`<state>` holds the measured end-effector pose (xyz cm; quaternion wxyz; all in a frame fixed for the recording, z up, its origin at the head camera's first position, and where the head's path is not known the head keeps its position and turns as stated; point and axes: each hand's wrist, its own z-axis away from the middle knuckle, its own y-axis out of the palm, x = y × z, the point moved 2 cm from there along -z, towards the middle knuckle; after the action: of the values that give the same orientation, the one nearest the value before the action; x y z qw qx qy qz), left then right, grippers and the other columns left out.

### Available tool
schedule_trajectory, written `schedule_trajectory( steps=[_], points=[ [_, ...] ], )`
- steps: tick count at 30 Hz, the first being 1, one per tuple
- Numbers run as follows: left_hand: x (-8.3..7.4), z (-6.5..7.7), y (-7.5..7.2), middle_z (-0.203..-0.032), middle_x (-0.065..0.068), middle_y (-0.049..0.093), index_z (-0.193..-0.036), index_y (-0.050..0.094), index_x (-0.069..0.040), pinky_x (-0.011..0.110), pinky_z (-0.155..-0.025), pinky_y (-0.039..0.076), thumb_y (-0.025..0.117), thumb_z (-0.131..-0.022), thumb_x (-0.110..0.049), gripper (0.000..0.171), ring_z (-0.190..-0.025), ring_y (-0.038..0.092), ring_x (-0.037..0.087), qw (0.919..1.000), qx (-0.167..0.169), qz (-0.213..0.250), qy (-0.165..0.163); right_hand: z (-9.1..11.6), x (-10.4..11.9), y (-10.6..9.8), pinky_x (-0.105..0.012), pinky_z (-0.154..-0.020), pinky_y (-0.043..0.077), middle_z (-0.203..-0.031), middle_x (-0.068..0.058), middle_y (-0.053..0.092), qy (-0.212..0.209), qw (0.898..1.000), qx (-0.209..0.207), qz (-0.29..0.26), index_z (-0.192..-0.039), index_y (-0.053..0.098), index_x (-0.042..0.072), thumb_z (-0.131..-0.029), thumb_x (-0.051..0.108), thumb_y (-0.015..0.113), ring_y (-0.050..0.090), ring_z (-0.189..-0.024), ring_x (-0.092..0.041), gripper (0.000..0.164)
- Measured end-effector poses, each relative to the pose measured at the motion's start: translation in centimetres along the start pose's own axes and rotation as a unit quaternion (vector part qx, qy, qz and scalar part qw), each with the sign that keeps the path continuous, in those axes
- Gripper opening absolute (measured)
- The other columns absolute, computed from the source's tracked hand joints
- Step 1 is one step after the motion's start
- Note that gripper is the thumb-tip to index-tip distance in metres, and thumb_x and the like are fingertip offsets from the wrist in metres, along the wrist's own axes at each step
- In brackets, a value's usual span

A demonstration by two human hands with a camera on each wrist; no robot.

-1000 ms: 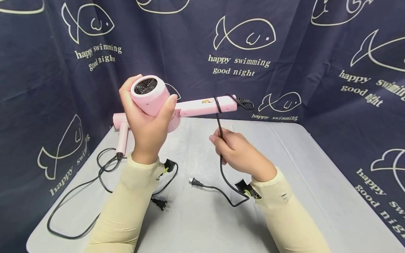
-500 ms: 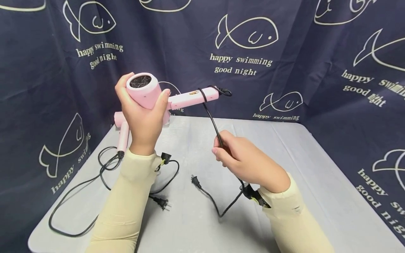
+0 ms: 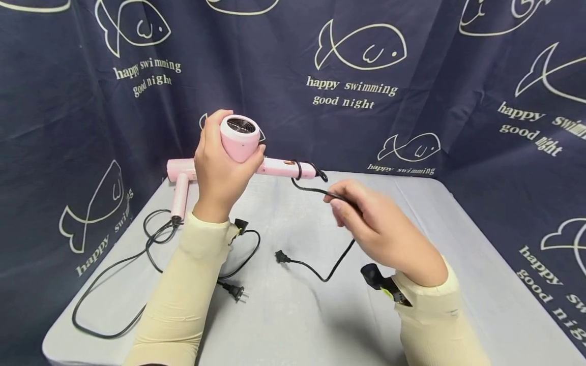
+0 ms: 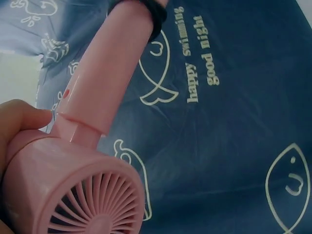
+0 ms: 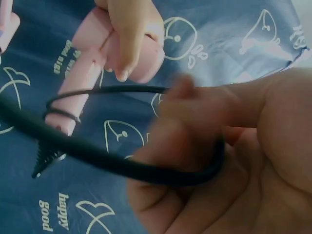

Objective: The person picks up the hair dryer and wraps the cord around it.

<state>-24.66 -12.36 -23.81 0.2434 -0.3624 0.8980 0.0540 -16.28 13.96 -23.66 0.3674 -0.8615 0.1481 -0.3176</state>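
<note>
My left hand grips the barrel of a pink hair dryer, held above the table. Its dark intake grille faces up, and the handle points right. A black power cord loops round the handle near its end, then runs across to my right hand, which holds it between thumb and curled fingers. From there the cord drops to its plug over the middle of the table. The left wrist view shows the slotted outlet and the handle; in the right wrist view the cord passes through the fingers.
A second pink hair dryer stands behind my left forearm, its cord spread over the left side of the grey table. That cord's plug lies beside my left sleeve. A dark blue fish-print curtain encloses the table's back and sides.
The held hair dryer shifted left and up, then came back right and lower, its handle now nearly level. My right hand has moved right with the cord, which now runs more sideways from the handle.
</note>
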Motion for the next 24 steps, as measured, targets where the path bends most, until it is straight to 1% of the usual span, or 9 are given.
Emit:
schedule_trajectory(
  steps=[1,4,8,9,12,15,19,21,24],
  points=[
    [0.2,0.0,0.1,-0.117,-0.002,0.061,-0.125,0.055,-0.016,0.038,-0.080,0.047,0.083,-0.062,-0.024,0.069,-0.102,0.058,0.015,1.0000,0.005,-0.001,-0.002,0.0,0.0,-0.3,-0.020,-0.056,0.040,-0.074,0.009,0.047,-0.007,1.000,-0.019,0.003,-0.102,0.056,0.021,-0.098,0.013,0.049,0.045,-0.061,-0.003,0.011],
    [0.3,0.1,0.3,-0.117,-0.003,0.061,-0.125,0.055,-0.018,0.038,-0.080,0.046,0.082,-0.062,-0.026,0.069,-0.101,0.058,0.014,0.9999,0.015,0.001,-0.003,-0.1,0.1,-0.9,-0.020,-0.055,0.036,-0.070,0.008,0.043,-0.010,0.998,-0.065,0.013,-0.102,0.060,0.021,-0.096,0.010,0.053,0.041,-0.061,-0.004,0.014],
    [0.2,0.2,0.5,-0.114,-0.003,0.062,-0.125,0.056,-0.018,0.037,-0.079,0.046,0.082,-0.062,-0.025,0.069,-0.099,0.059,0.014,0.9997,0.023,0.011,0.003,-0.1,0.5,-1.6,-0.020,-0.050,0.033,-0.066,0.008,0.044,-0.011,0.994,-0.106,0.010,-0.101,0.066,0.020,-0.094,0.011,0.058,0.037,-0.054,-0.005,0.014],
    [0.2,0.2,0.6,-0.114,-0.003,0.063,-0.124,0.056,-0.018,0.037,-0.079,0.046,0.083,-0.061,-0.025,0.069,-0.098,0.059,0.014,0.9995,0.026,0.016,0.005,-0.1,0.7,-1.8,-0.020,-0.049,0.033,-0.066,0.008,0.045,-0.015,0.993,-0.118,0.009,-0.101,0.067,0.019,-0.093,0.010,0.059,0.037,-0.053,-0.005,0.014],
    [0.1,0.2,0.7,-0.111,-0.003,0.064,-0.123,0.057,-0.018,0.036,-0.078,0.045,0.084,-0.060,-0.023,0.069,-0.096,0.059,0.015,0.9983,0.043,0.039,0.013,-0.2,1.2,-2.3,-0.019,-0.051,0.034,-0.068,0.007,0.050,-0.033,0.986,-0.161,0.013,-0.098,0.071,0.012,-0.090,0.007,0.063,0.039,-0.055,-0.005,0.012],
    [0.0,0.2,0.9,-0.111,-0.005,0.063,-0.122,0.058,-0.019,0.034,-0.078,0.045,0.084,-0.059,-0.023,0.068,-0.094,0.059,0.014,0.9959,0.071,0.052,0.019,-0.5,1.4,-2.7,-0.018,-0.052,0.032,-0.067,0.005,0.051,-0.051,0.978,-0.202,0.018,-0.094,0.072,0.007,-0.086,0.002,0.066,0.038,-0.057,-0.004,0.011],
    [-0.2,0.3,1.1,-0.115,-0.009,0.061,-0.122,0.057,-0.021,0.032,-0.079,0.046,0.082,-0.060,-0.025,0.066,-0.094,0.058,0.011,0.9924,0.109,0.051,0.027,-0.7,1.1,-2.8,-0.017,-0.050,0.026,-0.060,0.003,0.041,-0.067,0.969,-0.236,0.022,-0.092,0.074,0.005,-0.083,-0.002,0.067,0.033,-0.055,-0.005,0.012],
    [-0.3,0.4,1.0,-0.116,-0.010,0.061,-0.122,0.057,-0.021,0.032,-0.079,0.047,0.082,-0.061,-0.025,0.066,-0.094,0.058,0.011,0.9909,0.120,0.052,0.030,-0.8,0.8,-2.8,-0.016,-0.050,0.024,-0.058,0.002,0.038,-0.072,0.965,-0.250,0.024,-0.092,0.074,0.004,-0.083,-0.002,0.068,0.031,-0.055,-0.005,0.013],
    [-0.4,0.5,0.8,-0.113,-0.010,0.061,-0.122,0.057,-0.022,0.031,-0.076,0.047,0.082,-0.062,-0.025,0.065,-0.089,0.058,0.010,0.9880,0.135,0.070,0.027,-1.0,0.2,-2.9,-0.016,-0.051,0.022,-0.057,0.001,0.036,-0.073,0.959,-0.273,0.021,-0.092,0.075,0.004,-0.082,-0.001,0.069,0.030,-0.055,-0.005,0.012]
  ],
)
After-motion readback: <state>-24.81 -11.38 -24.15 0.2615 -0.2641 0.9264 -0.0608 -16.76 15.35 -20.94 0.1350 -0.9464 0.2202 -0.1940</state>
